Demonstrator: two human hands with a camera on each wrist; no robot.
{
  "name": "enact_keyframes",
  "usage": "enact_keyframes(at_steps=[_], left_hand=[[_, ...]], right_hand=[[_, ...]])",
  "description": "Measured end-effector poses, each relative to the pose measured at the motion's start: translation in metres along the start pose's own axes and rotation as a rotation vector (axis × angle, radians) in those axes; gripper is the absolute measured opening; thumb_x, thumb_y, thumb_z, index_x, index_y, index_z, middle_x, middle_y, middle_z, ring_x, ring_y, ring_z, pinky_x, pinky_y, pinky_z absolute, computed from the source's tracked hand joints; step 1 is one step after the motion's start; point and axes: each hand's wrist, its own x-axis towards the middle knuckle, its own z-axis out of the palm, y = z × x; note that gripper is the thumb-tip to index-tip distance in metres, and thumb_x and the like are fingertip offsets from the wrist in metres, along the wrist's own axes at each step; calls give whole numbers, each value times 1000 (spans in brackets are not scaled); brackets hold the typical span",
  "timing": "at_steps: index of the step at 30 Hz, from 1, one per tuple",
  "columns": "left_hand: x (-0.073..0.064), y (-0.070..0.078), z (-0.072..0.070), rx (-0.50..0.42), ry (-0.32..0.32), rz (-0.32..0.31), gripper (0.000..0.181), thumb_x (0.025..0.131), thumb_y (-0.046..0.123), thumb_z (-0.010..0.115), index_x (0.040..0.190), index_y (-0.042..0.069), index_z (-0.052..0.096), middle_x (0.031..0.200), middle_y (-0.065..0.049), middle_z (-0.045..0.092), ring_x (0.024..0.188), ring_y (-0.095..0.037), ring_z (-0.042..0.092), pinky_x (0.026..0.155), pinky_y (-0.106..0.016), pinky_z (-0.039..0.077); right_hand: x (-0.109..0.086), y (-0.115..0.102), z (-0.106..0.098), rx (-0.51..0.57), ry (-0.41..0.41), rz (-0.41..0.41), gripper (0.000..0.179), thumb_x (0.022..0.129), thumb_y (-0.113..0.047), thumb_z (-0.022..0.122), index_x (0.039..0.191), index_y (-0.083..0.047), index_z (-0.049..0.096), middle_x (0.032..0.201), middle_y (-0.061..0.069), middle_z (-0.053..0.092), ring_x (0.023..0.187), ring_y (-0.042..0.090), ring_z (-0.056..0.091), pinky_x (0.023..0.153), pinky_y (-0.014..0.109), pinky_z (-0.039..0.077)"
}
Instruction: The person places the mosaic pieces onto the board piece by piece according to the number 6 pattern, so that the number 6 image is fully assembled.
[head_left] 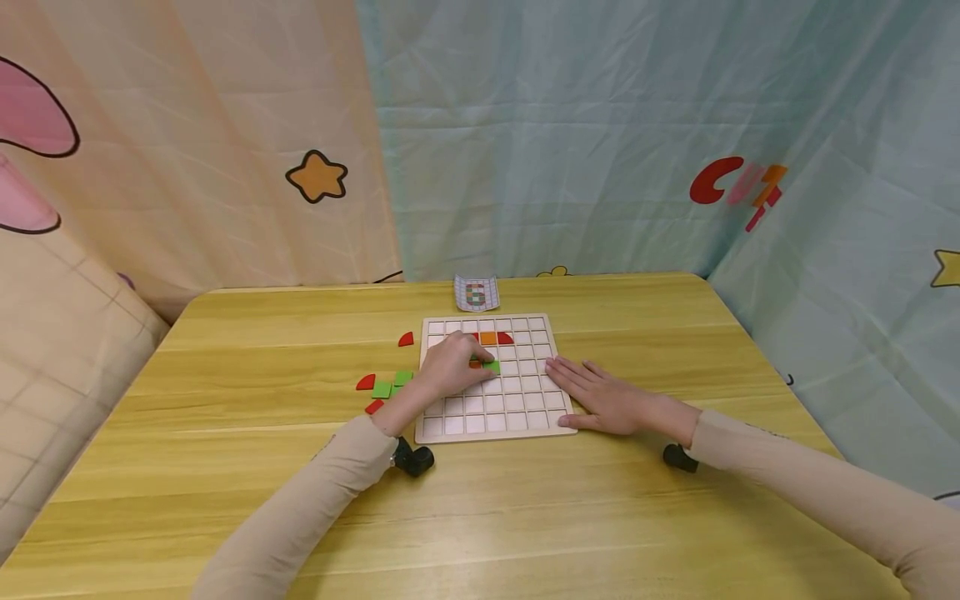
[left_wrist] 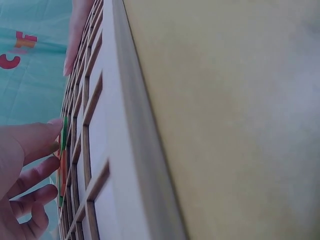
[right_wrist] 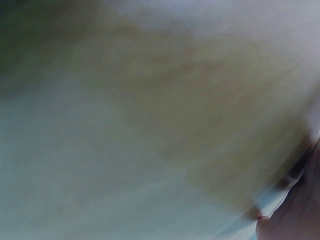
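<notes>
A wooden grid board (head_left: 487, 437) lies on the table in front of me. Over its upper middle, my left hand (head_left: 447, 367) pinches a green square tile (head_left: 492, 367) between thumb and index finger, at one of the cells. The left wrist view shows this green tile (left_wrist: 64, 132) at the fingertips, the other fingers spread loosely. In the row above sit an orange square tile (head_left: 489, 338) and a red quarter-round tile (head_left: 506, 338); more tiles are partly hidden by the hand. My right hand (head_left: 611, 402) rests flat, fingers straight, at the board's right edge.
Left of the board lie loose red tiles (head_left: 365, 382) and green tiles (head_left: 382, 390), with one red quarter-round (head_left: 406, 339) farther back. A small patterned card (head_left: 477, 294) lies behind the board. Printed curtains (head_left: 570, 167) hang beyond the table (head_left: 262, 383). The right wrist view is mostly blurred.
</notes>
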Motion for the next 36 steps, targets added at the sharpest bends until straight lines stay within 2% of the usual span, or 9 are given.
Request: enact_keyframes(at_steps=[7, 17, 21, 26, 36], left_hand=[[-4, 0, -6, 27, 58, -31, 23, 83, 31, 75, 101, 17, 78, 102, 0, 72, 92, -19, 58, 66, -31, 49], [-11, -15, -21, -22, 139, -126, 22, 82, 25, 76, 101, 13, 78, 97, -3, 73, 94, -22, 59, 68, -31, 46], [-16, -24, -27, -22, 172, -148, 23, 84, 24, 74, 104, 13, 77, 95, -4, 73, 89, -22, 60, 65, -29, 45], [-21, -39, -34, -21, 221, -177, 27, 83, 25, 75, 107, 11, 75, 95, -7, 73, 79, -21, 60, 56, -25, 42], [-28, -70, -41, -25, 268, -240, 31, 83, 23, 74, 110, 7, 73, 97, -12, 71, 78, -25, 57, 55, -26, 40]], right_hand=[[0, -1, -1, -2, 10, -13, 81, 98, -56, 39, 155, -9, 5, 163, 8, 1, 151, 27, 3, 118, 54, 11], [1, 1, 0, -4, 14, -15, 82, 98, -56, 38, 155, -9, 5, 163, 9, 1, 150, 28, 3, 118, 54, 11], [1, 2, 1, -5, 17, -16, 82, 97, -57, 38, 155, -9, 5, 163, 8, 1, 150, 27, 3, 118, 54, 11], [1, 2, 2, 4, 20, -17, 82, 97, -58, 38, 155, -9, 5, 163, 8, 1, 151, 27, 3, 118, 55, 12], [0, 2, 2, 1, 13, -8, 83, 97, -58, 38, 155, -10, 5, 163, 7, 1, 151, 27, 3, 118, 54, 12]])
